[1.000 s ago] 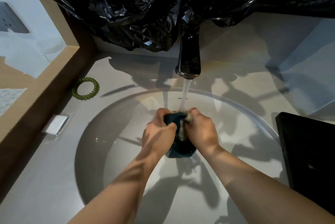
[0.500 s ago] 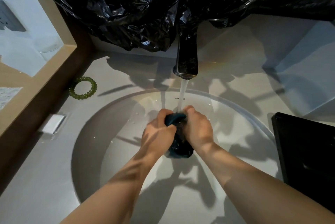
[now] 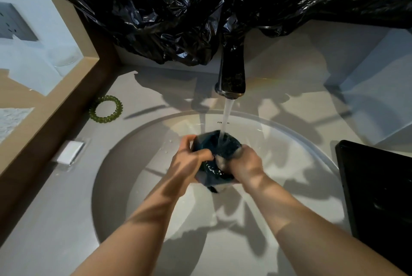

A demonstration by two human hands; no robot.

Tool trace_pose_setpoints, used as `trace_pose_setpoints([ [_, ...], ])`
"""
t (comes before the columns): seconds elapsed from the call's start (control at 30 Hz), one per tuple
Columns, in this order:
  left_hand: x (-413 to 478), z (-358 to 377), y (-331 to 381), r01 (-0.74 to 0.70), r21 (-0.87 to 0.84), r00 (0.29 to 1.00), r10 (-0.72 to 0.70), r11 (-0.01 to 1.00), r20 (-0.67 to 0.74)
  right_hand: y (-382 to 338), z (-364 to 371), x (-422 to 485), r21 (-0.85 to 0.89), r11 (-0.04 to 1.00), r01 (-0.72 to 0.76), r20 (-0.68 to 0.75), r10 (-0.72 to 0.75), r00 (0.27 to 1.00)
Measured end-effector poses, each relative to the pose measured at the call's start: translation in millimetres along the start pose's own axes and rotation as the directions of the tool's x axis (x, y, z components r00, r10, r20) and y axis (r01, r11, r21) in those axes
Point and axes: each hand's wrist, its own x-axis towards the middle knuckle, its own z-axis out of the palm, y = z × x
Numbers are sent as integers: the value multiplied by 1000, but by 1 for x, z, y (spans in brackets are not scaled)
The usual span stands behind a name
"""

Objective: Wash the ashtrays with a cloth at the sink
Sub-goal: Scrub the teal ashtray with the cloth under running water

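Fingers (image 3: 201, 153) of the left hand (image 3: 187, 164) curl round the dark ashtray (image 3: 209, 141), straight below the tap (image 3: 231, 74), its hollow facing the stream (image 3: 227, 115). The right hand (image 3: 245, 166) grips the opposite side, pinching something pale, perhaps the cloth (image 3: 220, 160).

Ashtray (image 3: 215, 145): dark blue-green and wet, held over the sink (image 3: 301, 134) between both hands.
Left hand (image 3: 189, 163): grips the left side, thumb across the front.
Right hand (image 3: 246, 165): grips the right side, fingertips blurred.
Tap (image 3: 231, 74): dark; its water (image 3: 227, 117) lands on the ashtray.
Counter (image 3: 55, 208): green coiled hair tie (image 3: 106, 108) at back left, small white packet (image 3: 70, 152) nearer, black box (image 3: 379, 186) at right.
Black plastic bag (image 3: 200, 8): crumpled, hangs over the tap's base.
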Motion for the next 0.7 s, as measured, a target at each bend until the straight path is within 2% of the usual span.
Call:
trace_pose_setpoints([
  [0.07, 2, -2, 3, 72, 117, 997, -76, 991, 33, -5, -14, -4, -326, 929, 177, 57, -167, 984],
  [0.13, 2, 0, 3, 86, 223, 995, -93, 971, 21, -10, -21, -11, -500, 807, 313, 102, -304, 947],
  [0.23, -1, 7, -4, 23, 368, 996, -53, 930, 71, -15, -18, -17, -634, 580, 512, 187, -527, 829],
  [0.27, 1, 9, -7, 2, 387, 997, -30, 922, 67, -15, -15, -17, -641, 536, 550, 233, -546, 804],
  [0.3, 2, 10, -7, -6, 379, 999, -10, 925, 40, -15, -14, -15, -610, 578, 543, 220, -535, 816],
  [0.33, 1, 11, -7, -7, 353, 1000, 7, 936, -1, -14, -14, -12, -532, 699, 478, 149, -478, 865],
  [0.4, 1, 10, -6, -23, 280, 992, 57, 960, -115, -8, -14, -7, -327, 916, 234, 6, -246, 969],
  [0.47, 1, 9, -5, -66, 245, 971, 119, 967, -208, -2, -7, -9, -77, 997, 23, 16, -22, 1000],
  [0.5, 1, 9, -5, -84, 233, 961, 141, 969, -240, -2, -1, -14, 92, 992, -85, 80, 77, 994],
  [0.57, 0, 9, -6, -92, 222, 947, 154, 971, -283, -6, 10, -26, 360, 879, -311, 281, 216, 935],
  [0.63, -2, 9, -6, -68, 231, 952, 132, 971, -277, -3, 16, -28, 421, 821, -387, 328, 260, 908],
  [0.7, -4, 9, -5, -65, 252, 968, 122, 966, -220, -1, 13, -20, 331, 896, -295, 200, 239, 950],
])
